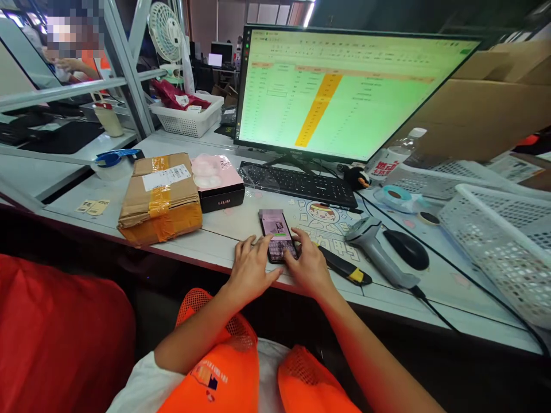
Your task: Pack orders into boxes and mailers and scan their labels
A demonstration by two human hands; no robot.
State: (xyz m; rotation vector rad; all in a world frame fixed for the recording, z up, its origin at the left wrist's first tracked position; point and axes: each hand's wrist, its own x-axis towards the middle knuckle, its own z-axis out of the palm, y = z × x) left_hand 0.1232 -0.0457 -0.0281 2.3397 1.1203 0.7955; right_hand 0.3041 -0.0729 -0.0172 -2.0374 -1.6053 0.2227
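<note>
A smartphone lies on the desk near its front edge, its lit screen showing a keyboard in the lower half. My left hand rests at the phone's left side, fingers spread, with a fingertip over the screen. From the right, my right hand reaches the phone with its thumb at the lower screen and its other fingers loosely curved beside it. Neither hand wraps round the phone. A black and yellow box cutter lies just right of my right hand, partly hidden by it.
To the left sit a taped cardboard box and a pink-black box. Behind are a keyboard and monitor. On the right lie a barcode scanner, mouse, bottle and white basket.
</note>
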